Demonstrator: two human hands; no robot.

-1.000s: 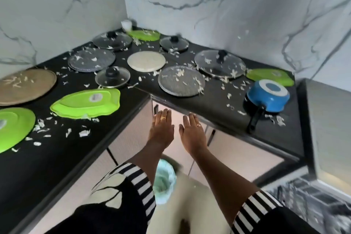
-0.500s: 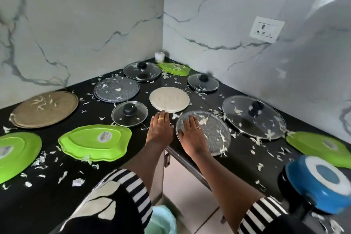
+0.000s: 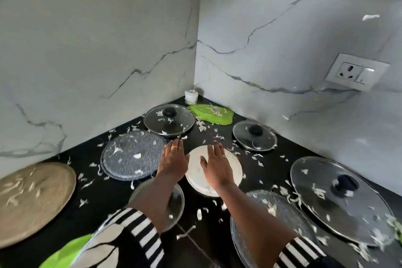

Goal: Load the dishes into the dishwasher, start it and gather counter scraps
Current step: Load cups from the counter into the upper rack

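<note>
While my two hands are reaching over the black counter (image 3: 217, 243), I think I am starting to pick up dishes for the dishwasher, which is not showing. My left hand (image 3: 174, 162) is flat and holding nothing, just left of the round white plate (image 3: 232, 172). My right hand (image 3: 215, 168) is spread flat over that plate, not gripping it yet. Next I am guessing I need to curl my fingers under its thin rim and lift. It is looking smooth and hard. A speckled grey plate (image 3: 130, 156) is lying to the left. Shiny glass lids (image 3: 168, 118) with black knobs are sitting farther back. Little white scraps (image 3: 201, 125) are lying everywhere.
</note>
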